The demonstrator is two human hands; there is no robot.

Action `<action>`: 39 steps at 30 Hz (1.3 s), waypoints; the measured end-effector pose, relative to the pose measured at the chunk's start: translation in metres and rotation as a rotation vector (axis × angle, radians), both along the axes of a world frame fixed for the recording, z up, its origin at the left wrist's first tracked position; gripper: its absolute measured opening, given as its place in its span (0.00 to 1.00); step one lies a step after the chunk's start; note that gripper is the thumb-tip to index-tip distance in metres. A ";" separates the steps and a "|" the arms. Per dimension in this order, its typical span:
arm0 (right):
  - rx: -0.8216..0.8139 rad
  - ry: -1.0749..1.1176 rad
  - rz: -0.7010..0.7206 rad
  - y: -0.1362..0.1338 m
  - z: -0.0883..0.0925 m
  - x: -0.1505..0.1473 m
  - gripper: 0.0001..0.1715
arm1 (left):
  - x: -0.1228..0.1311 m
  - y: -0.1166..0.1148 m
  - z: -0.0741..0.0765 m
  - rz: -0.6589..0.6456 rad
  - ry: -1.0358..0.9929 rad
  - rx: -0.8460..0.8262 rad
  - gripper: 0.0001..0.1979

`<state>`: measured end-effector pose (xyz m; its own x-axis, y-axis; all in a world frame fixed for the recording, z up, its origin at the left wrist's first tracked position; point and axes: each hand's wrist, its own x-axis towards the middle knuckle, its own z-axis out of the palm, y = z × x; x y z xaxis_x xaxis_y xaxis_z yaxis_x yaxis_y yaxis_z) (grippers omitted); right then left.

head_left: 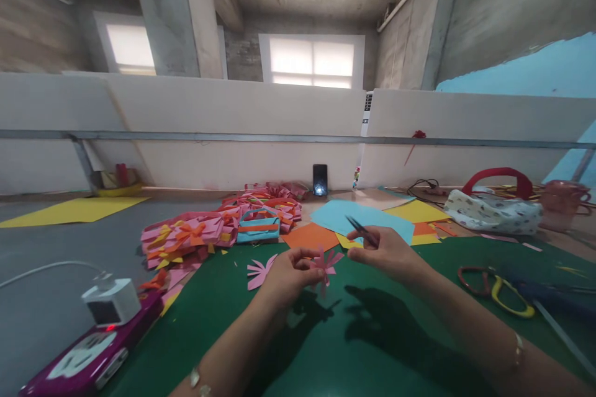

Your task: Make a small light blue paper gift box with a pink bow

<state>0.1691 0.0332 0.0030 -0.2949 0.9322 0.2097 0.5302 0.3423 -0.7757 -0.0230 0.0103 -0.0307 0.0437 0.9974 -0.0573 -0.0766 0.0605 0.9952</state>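
Observation:
My left hand [295, 274] pinches a pink paper flower [327, 265] with narrow petals, raised over the green mat [377, 360]. Just to its right, my right hand [379, 250] is closed around dark tweezers [362, 231], whose tips point up and left, apart from the flower. A second pink paper flower [261, 272] rests on the mat, partly hidden behind my left hand. Behind my hands lie orange paper [311, 236] and light blue paper [339, 216].
Pink and orange paper pieces [190, 234] are heaped at left beside a small blue paper basket [258, 229]. A purple power strip [93, 353] with a white charger [112, 301] sits front left. Scissors [512, 298] lie right; a phone [320, 180] stands behind.

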 end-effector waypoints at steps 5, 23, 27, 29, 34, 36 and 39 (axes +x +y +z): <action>-0.073 0.138 0.072 -0.005 -0.013 -0.019 0.15 | 0.005 0.000 -0.001 -0.057 0.040 0.018 0.16; -0.137 0.222 0.057 -0.003 -0.022 -0.027 0.04 | 0.006 0.001 -0.005 -0.057 0.050 0.027 0.18; -0.121 0.228 0.035 -0.002 -0.022 -0.026 0.04 | 0.005 0.002 -0.006 -0.049 0.030 0.029 0.17; -0.120 0.254 0.012 -0.001 -0.021 -0.024 0.04 | 0.004 0.001 -0.005 -0.036 0.023 0.027 0.17; -0.155 0.328 -0.052 0.001 -0.014 -0.016 0.07 | 0.004 -0.001 -0.003 -0.014 -0.028 0.016 0.17; -0.155 0.362 -0.091 0.002 -0.011 -0.014 0.08 | 0.004 0.000 -0.004 -0.006 -0.040 0.015 0.17; -0.141 0.436 -0.112 0.002 -0.005 -0.010 0.09 | 0.004 0.002 -0.006 0.024 -0.041 0.020 0.19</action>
